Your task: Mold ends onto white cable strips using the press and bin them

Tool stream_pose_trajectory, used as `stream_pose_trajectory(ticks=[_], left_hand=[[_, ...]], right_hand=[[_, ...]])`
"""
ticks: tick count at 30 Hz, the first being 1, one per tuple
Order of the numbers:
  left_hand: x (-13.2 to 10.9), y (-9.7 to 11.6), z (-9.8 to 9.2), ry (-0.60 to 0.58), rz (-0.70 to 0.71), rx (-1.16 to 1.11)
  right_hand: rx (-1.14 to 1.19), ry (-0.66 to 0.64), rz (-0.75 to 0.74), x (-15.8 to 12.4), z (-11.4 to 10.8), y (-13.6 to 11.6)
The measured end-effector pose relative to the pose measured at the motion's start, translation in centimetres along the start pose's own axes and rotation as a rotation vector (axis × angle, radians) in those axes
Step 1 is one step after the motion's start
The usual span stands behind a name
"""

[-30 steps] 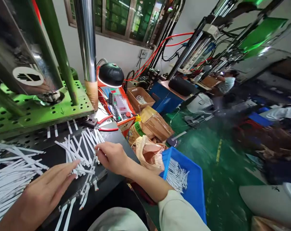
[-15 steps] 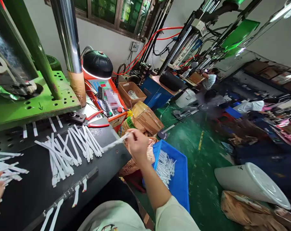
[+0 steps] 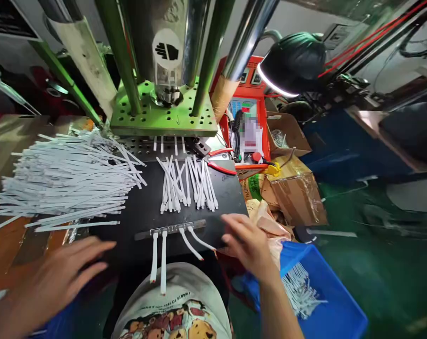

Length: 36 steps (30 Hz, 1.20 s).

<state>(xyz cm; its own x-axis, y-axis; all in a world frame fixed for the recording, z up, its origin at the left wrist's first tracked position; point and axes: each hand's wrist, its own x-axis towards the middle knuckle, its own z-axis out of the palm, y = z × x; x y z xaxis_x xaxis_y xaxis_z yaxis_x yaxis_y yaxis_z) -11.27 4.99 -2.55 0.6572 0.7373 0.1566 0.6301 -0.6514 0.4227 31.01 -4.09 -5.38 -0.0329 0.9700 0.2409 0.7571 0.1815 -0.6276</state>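
Note:
My left hand (image 3: 58, 278) hovers over the front left edge of the black work plate (image 3: 142, 214), fingers stretched out and holding nothing. At the plate's front right edge is my right hand (image 3: 246, 242), fingers spread and empty, beside a thin metal bar (image 3: 171, 228) from which several white strips hang. A small bunch of white strips (image 3: 187, 183) lies in the middle of the plate. A big heap of long white strips (image 3: 65, 176) lies to the left.
A green press base with steel columns (image 3: 164, 113) stands behind the plate. Red-handled pliers (image 3: 218, 162) lie at its right. A red control box (image 3: 250, 125), a black lamp (image 3: 293, 59), cardboard boxes (image 3: 294, 188) and a blue bin of strips (image 3: 319, 301) stand to the right.
My right hand let go of the strip it carried over the blue bin and came back to the plate's edge. My left hand moved back into view. The view swung left toward the press.

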Motion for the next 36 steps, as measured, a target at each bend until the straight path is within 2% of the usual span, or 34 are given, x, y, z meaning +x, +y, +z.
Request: stream_pose_trajectory(ticks=[2, 5, 8, 11, 13, 14, 16, 18, 20, 24, 27, 29, 32, 33, 36], left_hand=[[2.4, 2.2, 2.0, 0.015, 0.076, -0.069], [5.5, 5.8, 5.3, 0.173, 0.225, -0.262], [7.1, 7.5, 6.9, 0.293, 0.254, -0.41], [8.6, 7.5, 6.6, 0.314, 0.069, -0.534], [10.2, 7.0, 6.3, 0.262, -0.094, -0.48], [11.2, 6.7, 6.2, 0.204, -0.144, -0.385], [13.1, 5.9, 6.0, 0.078, -0.164, -0.141], [14.6, 4.8, 5.7, 0.015, -0.136, 0.075], [15.3, 3.5, 5.0, 0.025, -0.12, 0.206], [14.8, -0.1, 3.0, 0.043, -0.089, 0.388], [14.3, -2.7, 2.1, 0.006, 0.008, 0.465], [14.1, -4.0, 2.0, -0.006, 0.112, 0.528], [14.0, -5.1, 2.0, -0.01, 0.252, 0.592], [14.1, -5.3, 2.0, -0.013, 0.272, 0.592], [14.4, -5.5, 1.6, 0.008, 0.267, 0.509]], right_hand=[[0.207, -0.049, -0.213, 2.1, 2.4, -3.2], [0.346, -0.004, -0.349, 3.6, 5.1, -6.0], [0.409, 0.066, -0.299, 4.0, 5.5, -6.5], [0.357, 0.129, -0.098, 5.1, 3.8, -4.7], [0.209, 0.081, 0.068, 6.7, 2.4, -2.2], [0.113, 0.035, 0.139, 7.7, 1.9, -0.8], [-0.072, -0.042, 0.223, 9.6, 1.5, 1.8], [-0.241, -0.096, 0.216, 11.1, 2.0, 3.4], [-0.351, -0.116, 0.136, 12.0, 3.2, 3.8], [-0.434, -0.165, -0.048, 13.1, 5.9, 1.9], [-0.547, -0.251, -0.054, 14.3, 6.7, -0.4], [-0.647, -0.25, -0.053, 15.3, 6.7, -2.0], [-0.672, -0.209, -0.136, 17.6, 7.4, -4.8], [-0.627, -0.237, -0.185, 18.6, 8.1, -5.9], [-0.463, -0.429, -0.332, 21.9, 11.0, -8.8]])
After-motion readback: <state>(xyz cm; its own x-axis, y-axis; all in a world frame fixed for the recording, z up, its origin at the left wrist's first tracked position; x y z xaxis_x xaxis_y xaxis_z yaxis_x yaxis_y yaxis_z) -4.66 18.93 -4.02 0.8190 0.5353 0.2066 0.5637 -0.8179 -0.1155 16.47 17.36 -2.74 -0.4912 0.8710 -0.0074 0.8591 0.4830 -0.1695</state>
